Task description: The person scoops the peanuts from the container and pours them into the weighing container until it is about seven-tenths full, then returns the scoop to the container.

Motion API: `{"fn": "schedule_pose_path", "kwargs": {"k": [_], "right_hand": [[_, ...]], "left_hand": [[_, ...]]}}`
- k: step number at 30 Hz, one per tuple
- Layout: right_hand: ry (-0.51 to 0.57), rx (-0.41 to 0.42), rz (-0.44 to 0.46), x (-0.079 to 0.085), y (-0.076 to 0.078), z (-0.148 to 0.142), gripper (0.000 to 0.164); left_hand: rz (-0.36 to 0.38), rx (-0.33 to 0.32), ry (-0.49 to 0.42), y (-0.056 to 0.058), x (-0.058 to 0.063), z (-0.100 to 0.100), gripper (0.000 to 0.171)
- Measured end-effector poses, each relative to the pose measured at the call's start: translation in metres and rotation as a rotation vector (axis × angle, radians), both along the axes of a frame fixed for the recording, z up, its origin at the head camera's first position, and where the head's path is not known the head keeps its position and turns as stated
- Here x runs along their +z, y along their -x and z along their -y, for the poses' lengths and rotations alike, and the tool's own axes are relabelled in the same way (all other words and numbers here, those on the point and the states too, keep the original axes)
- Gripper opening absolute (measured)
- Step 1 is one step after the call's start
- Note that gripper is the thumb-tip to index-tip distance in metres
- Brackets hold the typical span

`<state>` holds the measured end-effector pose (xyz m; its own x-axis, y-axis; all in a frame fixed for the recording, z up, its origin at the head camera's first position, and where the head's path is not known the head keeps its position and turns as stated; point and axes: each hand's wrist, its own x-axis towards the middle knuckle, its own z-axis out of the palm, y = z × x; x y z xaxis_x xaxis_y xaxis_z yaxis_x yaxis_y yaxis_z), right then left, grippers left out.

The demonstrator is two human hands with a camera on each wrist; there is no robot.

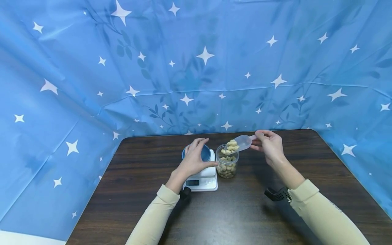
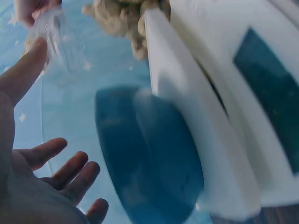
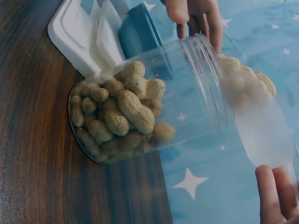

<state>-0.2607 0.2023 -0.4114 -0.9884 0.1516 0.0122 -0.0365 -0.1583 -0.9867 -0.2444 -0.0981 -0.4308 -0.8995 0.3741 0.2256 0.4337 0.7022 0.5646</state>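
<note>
My right hand pinches the handle of a translucent plastic scoop. Several unshelled peanuts lie in its bowl, which is at the mouth of a clear jar. More peanuts fill the lower part of that jar. Over a blue bowl hovers my left hand, its fingers spread and its thumb pointing toward the jar. In the left wrist view a gap shows between those fingers and the bowl. Beneath the bowl is a white kitchen scale with a dark display.
The jar stands directly right of the scale on a dark wooden table. Behind the table's far edge hangs a blue curtain with white stars. A black wrist strap hangs below the right forearm.
</note>
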Motion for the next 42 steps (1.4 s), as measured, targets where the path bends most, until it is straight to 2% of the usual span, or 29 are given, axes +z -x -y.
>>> {"fn": "schedule_pose_path", "kwargs": {"k": [7, 17, 26, 31, 42], "right_hand": [[0.056, -0.004, -0.002, 0.001, -0.001, -0.002, 0.016], [0.105, -0.018, -0.001, 0.006, 0.0, -0.004, 0.016], [0.134, -0.006, -0.007, 0.014, 0.006, 0.005, 0.015], [0.139, 0.01, 0.001, 0.016, 0.007, 0.012, 0.019], [0.103, 0.02, 0.015, 0.013, 0.018, 0.03, 0.022]], "left_hand": [[-0.023, 0.073, 0.026, 0.001, -0.004, 0.021, 0.1], [0.077, 0.118, 0.051, 0.001, -0.015, 0.043, 0.114], [0.163, 0.172, 0.054, 0.001, -0.017, 0.051, 0.123], [0.201, 0.177, 0.05, 0.001, -0.018, 0.053, 0.126], [0.229, 0.189, 0.044, 0.003, -0.02, 0.055, 0.131]]}}
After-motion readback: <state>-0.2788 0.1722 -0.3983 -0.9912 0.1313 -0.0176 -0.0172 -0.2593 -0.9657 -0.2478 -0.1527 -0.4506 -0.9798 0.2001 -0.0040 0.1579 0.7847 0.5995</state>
